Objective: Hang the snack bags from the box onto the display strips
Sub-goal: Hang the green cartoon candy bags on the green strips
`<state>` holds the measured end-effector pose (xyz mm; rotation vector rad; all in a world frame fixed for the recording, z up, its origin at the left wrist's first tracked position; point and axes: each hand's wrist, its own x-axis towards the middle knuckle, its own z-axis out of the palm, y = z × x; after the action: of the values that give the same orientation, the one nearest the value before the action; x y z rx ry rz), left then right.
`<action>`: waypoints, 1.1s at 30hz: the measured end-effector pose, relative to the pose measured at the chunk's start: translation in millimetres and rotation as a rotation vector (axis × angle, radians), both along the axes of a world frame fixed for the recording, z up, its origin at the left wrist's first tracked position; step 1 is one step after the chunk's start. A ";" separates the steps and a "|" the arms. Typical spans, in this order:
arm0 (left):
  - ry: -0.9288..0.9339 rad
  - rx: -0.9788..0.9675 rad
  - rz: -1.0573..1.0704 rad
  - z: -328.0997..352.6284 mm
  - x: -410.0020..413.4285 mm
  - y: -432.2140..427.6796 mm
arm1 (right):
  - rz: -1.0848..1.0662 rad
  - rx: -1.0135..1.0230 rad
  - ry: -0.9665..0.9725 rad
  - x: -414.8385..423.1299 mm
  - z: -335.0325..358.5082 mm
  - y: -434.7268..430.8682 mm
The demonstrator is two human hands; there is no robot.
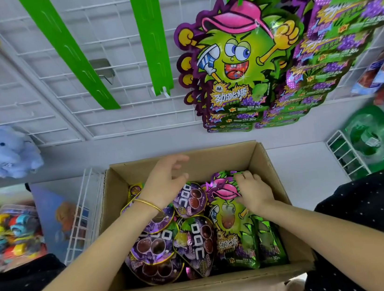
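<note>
In the brown cardboard box (204,284), the right hand (253,191) pinches a green cartoon foil bag (231,228), best lifted straight above the grip; left hand (166,180) slack.

Bright, even overhead light, with soft shadow only inside the cardboard box (256,159) and foil glare on the hanging snack bags (249,69). Heavy fisheye: display strips (68,51) and wire grid (118,38) bow toward the frame edges. Plush toy (4,153) at the left edge is soft, and the print on the green snack bag (232,215) in the box is smeared.

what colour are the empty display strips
The display strips are bright green, shown best in the head view.
</note>
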<state>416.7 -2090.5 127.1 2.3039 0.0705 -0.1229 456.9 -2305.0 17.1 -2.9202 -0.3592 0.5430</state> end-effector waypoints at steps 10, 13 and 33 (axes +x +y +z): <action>0.008 -0.002 -0.021 -3.4 -4.3 0.3 | -0.137 0.249 0.137 3.5 8.4 -9.3; 0.013 -0.004 -0.039 -5.4 -4.9 0.8 | -0.181 0.329 0.139 10.6 20.3 -14.9; -0.241 -0.057 -0.149 79.2 46.8 -32.5 | 0.116 0.864 0.080 52.6 196.8 -31.3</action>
<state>463.5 -2123.0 206.3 2.2487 -0.2258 0.0766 509.5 -2336.3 213.9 -2.0505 -0.5780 0.3822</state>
